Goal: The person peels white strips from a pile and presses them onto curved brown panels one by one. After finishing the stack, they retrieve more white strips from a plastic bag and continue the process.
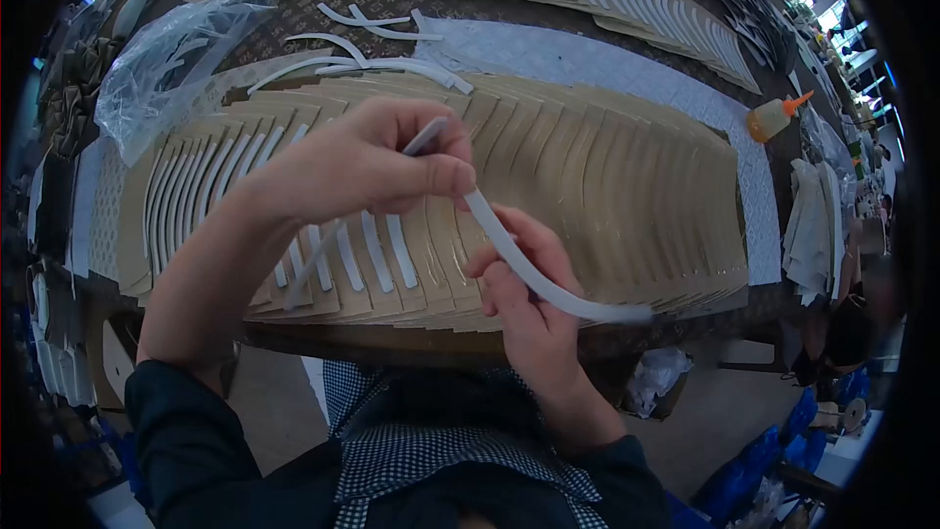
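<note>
Above the tan pieces (607, 186), the white strip (578, 302) is pinched by closed fingers of the left hand (362, 162) and the right hand (524, 304); it should be held flat, not twisted.

Tan pieces (607, 186) cover the near table edge to edge. Plastic bag (166, 59) crowds the left, loose white strips (372, 49) lie behind, glue bottle (769, 120) stands right. Patterned mat (587, 59) between the rows lies open; held strip (548, 286) spans the near edge.
</note>
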{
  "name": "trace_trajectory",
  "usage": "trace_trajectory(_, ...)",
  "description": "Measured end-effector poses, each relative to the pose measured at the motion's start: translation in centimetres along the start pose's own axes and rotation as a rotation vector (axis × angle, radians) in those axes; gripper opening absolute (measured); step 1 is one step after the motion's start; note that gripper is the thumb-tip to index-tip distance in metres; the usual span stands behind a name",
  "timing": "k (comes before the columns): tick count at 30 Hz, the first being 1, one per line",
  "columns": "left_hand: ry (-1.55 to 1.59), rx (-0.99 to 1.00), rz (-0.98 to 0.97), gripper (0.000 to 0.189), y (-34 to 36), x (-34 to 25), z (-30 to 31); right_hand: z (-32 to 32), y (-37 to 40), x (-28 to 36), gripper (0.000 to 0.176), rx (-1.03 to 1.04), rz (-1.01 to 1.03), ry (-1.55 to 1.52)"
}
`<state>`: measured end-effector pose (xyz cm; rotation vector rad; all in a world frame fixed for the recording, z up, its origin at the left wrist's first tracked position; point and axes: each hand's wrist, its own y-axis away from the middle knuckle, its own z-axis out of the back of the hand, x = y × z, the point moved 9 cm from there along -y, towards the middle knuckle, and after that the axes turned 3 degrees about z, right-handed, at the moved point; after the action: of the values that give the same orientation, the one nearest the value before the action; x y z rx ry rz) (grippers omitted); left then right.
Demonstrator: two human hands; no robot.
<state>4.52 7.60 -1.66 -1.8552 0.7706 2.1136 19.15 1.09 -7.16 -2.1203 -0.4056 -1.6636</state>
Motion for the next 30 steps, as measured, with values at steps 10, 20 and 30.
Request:
trace_trajectory(10,-0.081,-0.296,-0.020,0.014,0.2,1.1,5.0,-1.7,0.5,5.1,0.042,0.012,0.404,0.409)
trace_trajectory(20,0.121,-0.312,-0.017,0.026,-0.8,2.8,7.9,-1.5,0.6,5.4,0.051,-0.119,0.406,0.690)
trace_trajectory(30,0.100,-0.381,-0.027,0.024,-2.1,3.6,8.5,-3.4,-0.4,3.9,0.053,0.051,0.398,0.575)
